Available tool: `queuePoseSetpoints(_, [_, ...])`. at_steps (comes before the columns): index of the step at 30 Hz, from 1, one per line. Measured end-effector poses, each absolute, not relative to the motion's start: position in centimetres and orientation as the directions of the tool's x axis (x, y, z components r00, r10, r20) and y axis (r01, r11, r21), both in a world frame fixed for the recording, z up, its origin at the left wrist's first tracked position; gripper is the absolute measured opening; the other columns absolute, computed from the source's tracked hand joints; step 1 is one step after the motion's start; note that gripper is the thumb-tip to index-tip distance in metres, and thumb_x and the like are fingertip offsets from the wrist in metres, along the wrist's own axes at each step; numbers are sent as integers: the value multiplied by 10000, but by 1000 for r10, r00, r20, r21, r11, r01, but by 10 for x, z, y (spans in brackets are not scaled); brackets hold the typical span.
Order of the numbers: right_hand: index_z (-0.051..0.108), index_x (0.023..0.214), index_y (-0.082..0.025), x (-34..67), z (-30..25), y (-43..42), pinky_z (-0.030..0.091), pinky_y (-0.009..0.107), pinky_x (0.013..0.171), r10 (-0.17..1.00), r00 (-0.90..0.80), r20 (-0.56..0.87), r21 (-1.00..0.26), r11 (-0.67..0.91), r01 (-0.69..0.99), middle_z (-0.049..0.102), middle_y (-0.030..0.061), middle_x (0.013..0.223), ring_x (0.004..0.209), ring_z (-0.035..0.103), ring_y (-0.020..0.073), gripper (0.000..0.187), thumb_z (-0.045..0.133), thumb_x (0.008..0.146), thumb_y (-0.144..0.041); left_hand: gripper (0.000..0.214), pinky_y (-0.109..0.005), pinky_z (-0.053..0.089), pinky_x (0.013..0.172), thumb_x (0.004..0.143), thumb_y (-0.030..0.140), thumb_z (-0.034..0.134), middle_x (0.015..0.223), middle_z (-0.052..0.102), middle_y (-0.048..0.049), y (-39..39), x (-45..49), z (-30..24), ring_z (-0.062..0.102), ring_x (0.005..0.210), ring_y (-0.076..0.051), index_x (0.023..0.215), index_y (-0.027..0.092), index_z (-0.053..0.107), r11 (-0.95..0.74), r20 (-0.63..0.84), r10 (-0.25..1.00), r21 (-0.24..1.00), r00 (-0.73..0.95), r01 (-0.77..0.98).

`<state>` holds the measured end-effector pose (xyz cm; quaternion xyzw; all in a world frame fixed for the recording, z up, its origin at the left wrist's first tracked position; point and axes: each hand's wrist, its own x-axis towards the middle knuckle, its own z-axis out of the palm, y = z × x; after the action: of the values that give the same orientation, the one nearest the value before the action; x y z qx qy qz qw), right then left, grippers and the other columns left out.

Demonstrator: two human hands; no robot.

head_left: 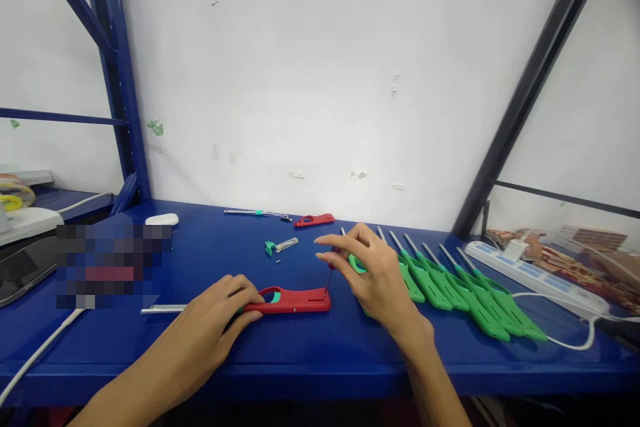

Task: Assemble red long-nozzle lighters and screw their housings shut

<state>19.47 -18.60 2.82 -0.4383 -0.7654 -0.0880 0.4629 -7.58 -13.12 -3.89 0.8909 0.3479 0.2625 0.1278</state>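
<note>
A red lighter body [295,299] with a metal tube lies flat on the blue shelf [310,353]. My left hand [220,317] rests on its left end and pins it down, fingers curled over it. My right hand [373,273] hovers at its right end and pinches a thin red-handled tool [329,278] whose tip touches the red body. Under that hand lies a green lighter [407,280], the first of a row of several green lighters [470,297].
Further back lie a red cover half [314,220], a metal tube with a green piece [256,213] and a small green part with a metal clip [280,246]. A white power strip [535,278] and cable sit right; a phone [23,267] and white cable are on the left.
</note>
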Motion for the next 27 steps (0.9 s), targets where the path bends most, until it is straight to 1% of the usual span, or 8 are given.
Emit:
queuePoseSetpoints(2, [710,1196,-314,195,29,-186,531,325,745,607,-177,774,-279,579,766,608,38,934,798,620,192,218,611,1004,-292,258,-365,496,920,1041,408,436,1109,649,-8,-132,-76,-39,623,1004,-224,1075,310,673,-726,382,686,410,619,552])
queuePoseSetpoints(6, [618,1319,-323,200,31,-188,527,315,838,640,-248,727,-356,661,660,657,39,1054,919,658,182,328,449,1068,-199,256,-358,502,911,1043,406,439,1104,655,-10,-131,-76,-39,629,1003,-224,1081,314,675,-733,393,679,405,620,546])
queuePoseSetpoints(9, [691,1174,-299,200,30,-189,515,296,722,625,-247,741,-282,623,729,615,18,890,763,625,175,190,568,1029,-298,242,-342,506,894,1041,383,446,1092,663,-11,-130,-76,-41,635,988,-218,1053,305,675,-738,402,674,401,619,543])
queuePoseSetpoints(11, [707,1137,-285,197,30,-190,503,304,697,622,-218,752,-245,570,784,597,23,881,722,600,177,182,603,1007,-361,234,-333,506,887,1040,366,451,1092,665,-10,-128,-75,-41,635,981,-213,1051,304,676,-742,410,670,395,619,541])
queuePoseSetpoints(16, [609,1352,-309,196,33,-192,504,331,870,669,-245,701,-358,628,691,647,52,1169,963,642,198,352,392,1083,-242,218,-349,493,894,1041,347,456,1091,655,-8,-127,-76,-41,612,1010,-222,1048,299,668,-735,380,677,397,631,550])
queuePoseSetpoints(21, [572,1374,-348,202,34,-189,495,322,807,672,-174,720,-391,600,697,666,2,915,823,639,192,348,518,1047,-240,225,-348,492,908,1055,365,438,1119,643,-10,-128,-78,-41,609,1025,-219,1071,307,655,-733,367,678,402,637,549])
queuePoseSetpoints(25, [693,1195,-319,204,36,-189,485,317,759,690,-160,706,-372,552,746,636,10,883,775,625,186,218,550,1036,-273,229,-322,511,900,1048,378,454,1114,656,-9,-128,-78,-42,633,997,-206,1068,310,672,-744,397,667,398,630,536])
queuePoseSetpoints(27, [680,1249,-325,205,37,-190,488,323,785,698,-173,695,-376,558,740,647,25,957,827,628,190,268,499,1058,-274,230,-316,510,907,1044,397,460,1109,659,1,-128,-77,-41,638,995,-201,1069,321,676,-744,408,668,394,623,539])
